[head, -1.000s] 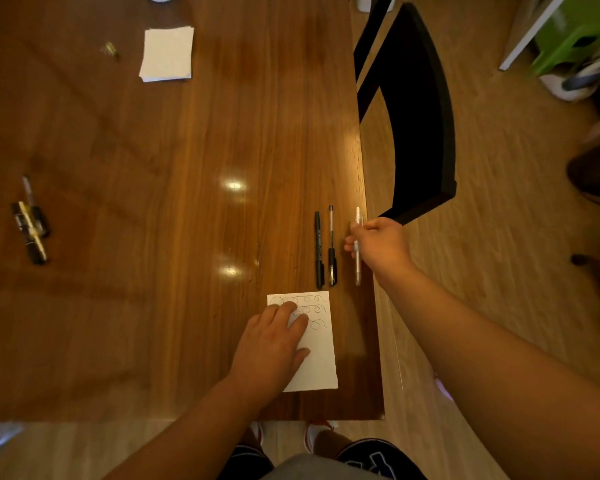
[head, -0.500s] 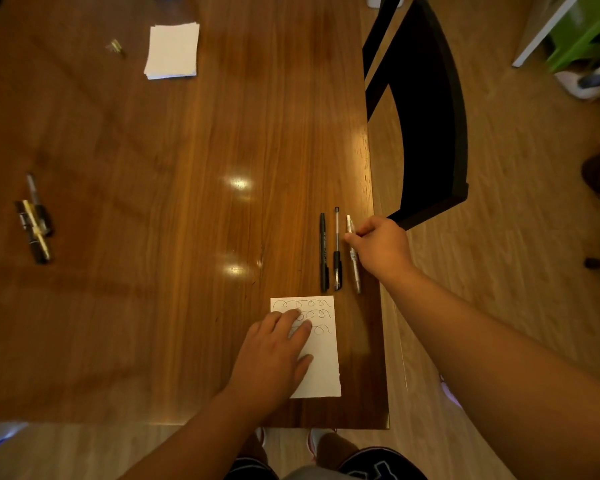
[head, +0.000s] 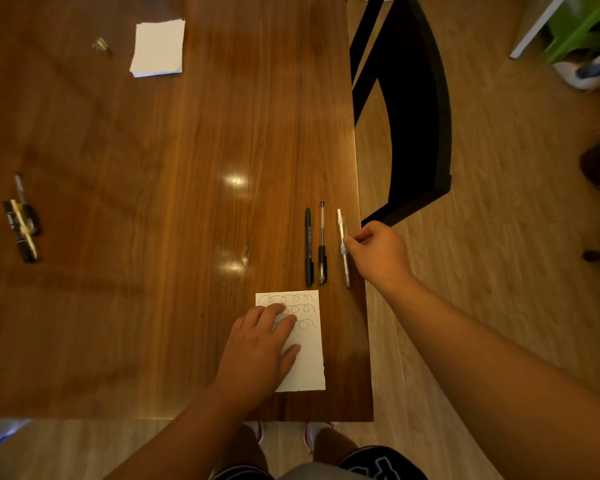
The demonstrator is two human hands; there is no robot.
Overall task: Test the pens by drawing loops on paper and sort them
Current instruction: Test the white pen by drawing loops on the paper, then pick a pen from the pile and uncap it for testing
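glossy wooden table (head: 153, 237), matt paper (head: 309, 358)

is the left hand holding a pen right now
No, the left hand lies flat on the paper with the drawn loops and holds no pen; the right hand touches the white pen.

Pretty dim, warm light; two glare spots on the surface (head: 153, 237) left of the grip, edges warped and blurry.
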